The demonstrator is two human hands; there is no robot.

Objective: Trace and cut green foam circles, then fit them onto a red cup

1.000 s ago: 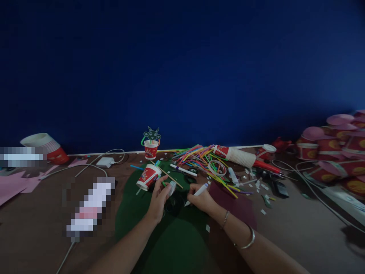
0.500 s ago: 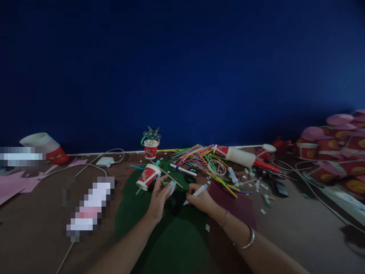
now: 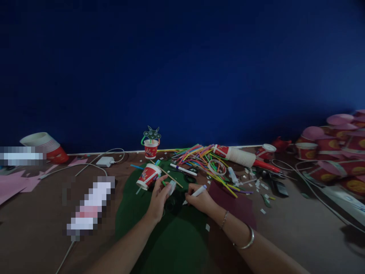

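My right hand (image 3: pixel 199 199) is closed around a white marker (image 3: pixel 196 193), its tip pointing down-left at a dark piece (image 3: pixel 176 201) lying on the green sheet (image 3: pixel 171 239). My left hand (image 3: pixel 158 199) rests on the green sheet with its fingers curled; a small pale object (image 3: pixel 172 187) sits at its fingertips, and it steadies the dark piece. A red paper cup (image 3: pixel 147 177) lies tipped just beyond the left hand.
A pile of coloured straws (image 3: pixel 199 156), a stack of cups (image 3: pixel 239 156), a second marker (image 3: pixel 183 169), scissors and paper scraps lie beyond my hands. An upright decorated cup (image 3: pixel 151 148) stands by the wall. More red cups (image 3: pixel 336 144) crowd the right; cables (image 3: pixel 85 167) run left.
The right hand with the marker has shifted slightly left toward the dark piece. The left hand has barely moved.
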